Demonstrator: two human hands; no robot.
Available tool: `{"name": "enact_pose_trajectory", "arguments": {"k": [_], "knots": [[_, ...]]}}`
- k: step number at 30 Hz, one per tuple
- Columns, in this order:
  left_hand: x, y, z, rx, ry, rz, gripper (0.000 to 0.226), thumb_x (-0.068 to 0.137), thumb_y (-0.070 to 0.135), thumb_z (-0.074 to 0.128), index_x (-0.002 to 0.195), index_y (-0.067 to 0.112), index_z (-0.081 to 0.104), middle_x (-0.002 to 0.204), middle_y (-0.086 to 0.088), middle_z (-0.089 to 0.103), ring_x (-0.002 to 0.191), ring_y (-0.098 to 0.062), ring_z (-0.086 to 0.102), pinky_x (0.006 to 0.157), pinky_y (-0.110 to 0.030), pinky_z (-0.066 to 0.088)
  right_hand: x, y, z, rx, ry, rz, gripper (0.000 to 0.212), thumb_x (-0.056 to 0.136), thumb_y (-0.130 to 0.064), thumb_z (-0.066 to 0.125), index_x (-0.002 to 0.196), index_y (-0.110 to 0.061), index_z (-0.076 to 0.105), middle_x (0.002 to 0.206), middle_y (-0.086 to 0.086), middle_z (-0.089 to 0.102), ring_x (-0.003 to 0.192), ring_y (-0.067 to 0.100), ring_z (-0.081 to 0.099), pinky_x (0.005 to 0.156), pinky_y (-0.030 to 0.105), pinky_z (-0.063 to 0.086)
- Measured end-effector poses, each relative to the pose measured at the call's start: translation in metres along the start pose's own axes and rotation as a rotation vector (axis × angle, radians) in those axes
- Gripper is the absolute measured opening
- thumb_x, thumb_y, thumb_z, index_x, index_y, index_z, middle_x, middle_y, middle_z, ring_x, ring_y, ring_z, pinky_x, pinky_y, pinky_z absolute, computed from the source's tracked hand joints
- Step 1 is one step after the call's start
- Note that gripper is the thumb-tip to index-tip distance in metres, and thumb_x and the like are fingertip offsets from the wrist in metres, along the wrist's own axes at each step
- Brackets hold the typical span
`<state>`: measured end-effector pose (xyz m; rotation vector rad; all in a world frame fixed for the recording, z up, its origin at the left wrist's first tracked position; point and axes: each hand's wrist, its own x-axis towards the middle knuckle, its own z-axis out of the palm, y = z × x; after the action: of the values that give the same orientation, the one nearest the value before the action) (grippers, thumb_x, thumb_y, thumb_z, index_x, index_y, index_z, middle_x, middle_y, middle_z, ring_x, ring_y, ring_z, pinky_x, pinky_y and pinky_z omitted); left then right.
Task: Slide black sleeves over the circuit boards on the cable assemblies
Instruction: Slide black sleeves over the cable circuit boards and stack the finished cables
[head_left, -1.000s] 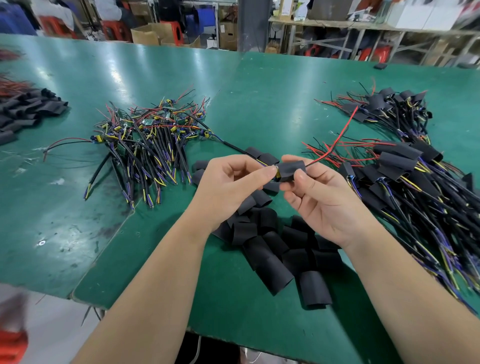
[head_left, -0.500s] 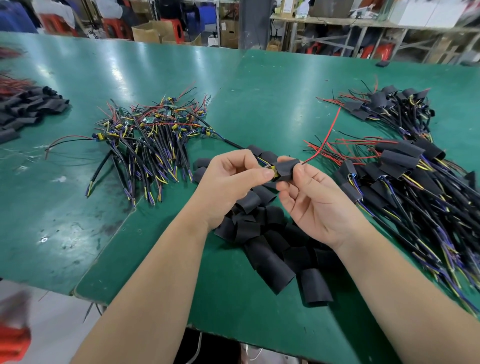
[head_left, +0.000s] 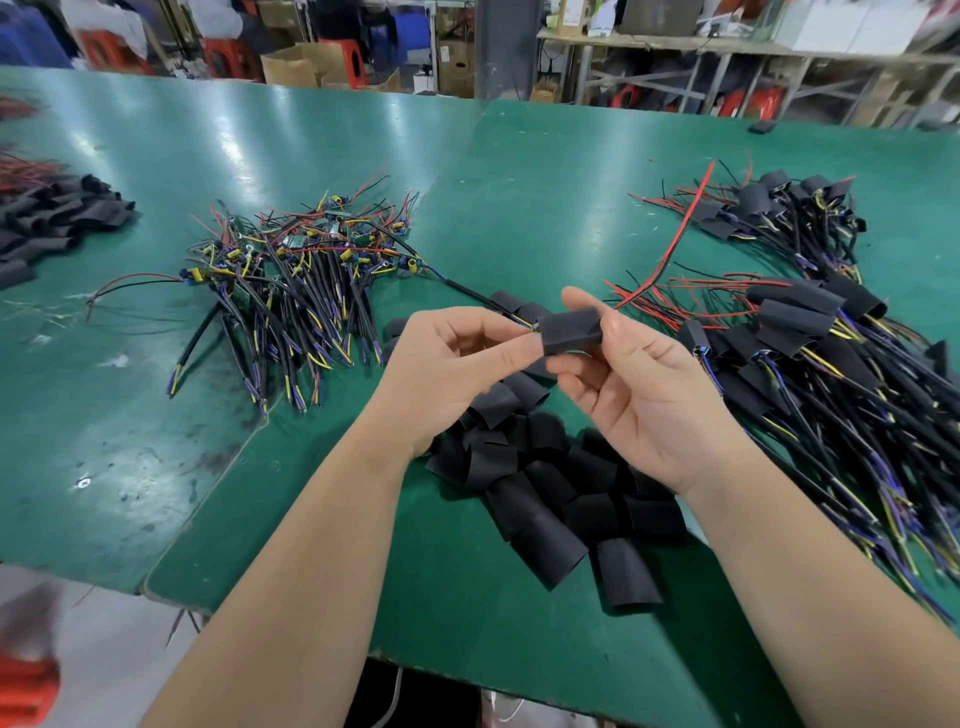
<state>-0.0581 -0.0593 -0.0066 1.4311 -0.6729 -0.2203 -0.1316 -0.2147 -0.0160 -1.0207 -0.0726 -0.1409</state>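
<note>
A black sleeve (head_left: 571, 331) is held above the green table (head_left: 519, 208), pinched by my right hand (head_left: 639, 395) between thumb and fingers. My left hand (head_left: 452, 374) pinches the cable at the sleeve's left end, where a bit of yellow shows. The board inside is hidden by the sleeve. A red and a black wire (head_left: 675, 244) run out of the sleeve's right end toward the back right. Below my hands lies a pile of loose black sleeves (head_left: 550, 488).
Bare cable assemblies (head_left: 296, 270) with green boards lie in a heap to the left. Sleeved assemblies (head_left: 831, 374) are piled on the right, and another group (head_left: 779, 213) sits farther back. More black sleeves (head_left: 52, 218) lie at the far left edge.
The sleeve has slid further left along the cable, covering more of the board. Both hands have risen slightly and the red wire now stands more upright.
</note>
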Motion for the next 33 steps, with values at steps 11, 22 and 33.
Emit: {"name": "enact_pose_trajectory", "arguments": {"k": [11, 22, 33], "knots": [[0.003, -0.008, -0.005, 0.060, 0.130, 0.010, 0.022, 0.073, -0.001, 0.077, 0.077, 0.015, 0.062, 0.061, 0.009, 0.066, 0.057, -0.003, 0.057, 0.058, -0.013, 0.046, 0.002, 0.005, 0.001, -0.132, 0.058, -0.015, 0.031, 0.084, -0.024, 0.052, 0.107, -0.012, 0.069, 0.093, 0.004, 0.073, 0.069, 0.014, 0.066, 0.066, 0.022, 0.053], [0.001, -0.004, -0.001, 0.040, 0.067, 0.006, 0.005, 0.081, 0.002, 0.071, 0.084, 0.006, 0.071, 0.055, 0.006, 0.064, 0.042, -0.003, 0.050, 0.043, -0.014, 0.038, 0.005, -0.008, 0.010, 0.036, 0.283, -0.052, 0.039, 0.065, -0.003, 0.067, 0.103, -0.006, 0.059, 0.079, 0.010, 0.062, 0.069, 0.016, 0.071, 0.059, 0.020, 0.053], [0.011, -0.014, -0.023, 0.112, 0.515, -0.092, 0.025, 0.097, 0.025, 0.053, 0.080, 0.020, 0.071, 0.072, 0.003, 0.073, 0.060, -0.009, 0.064, 0.053, -0.021, 0.051, -0.009, -0.081, -0.004, 0.379, 0.489, -0.370, 0.019, 0.088, -0.007, 0.060, 0.071, -0.004, 0.066, 0.067, 0.006, 0.064, 0.072, 0.018, 0.071, 0.059, 0.017, 0.054]]}}
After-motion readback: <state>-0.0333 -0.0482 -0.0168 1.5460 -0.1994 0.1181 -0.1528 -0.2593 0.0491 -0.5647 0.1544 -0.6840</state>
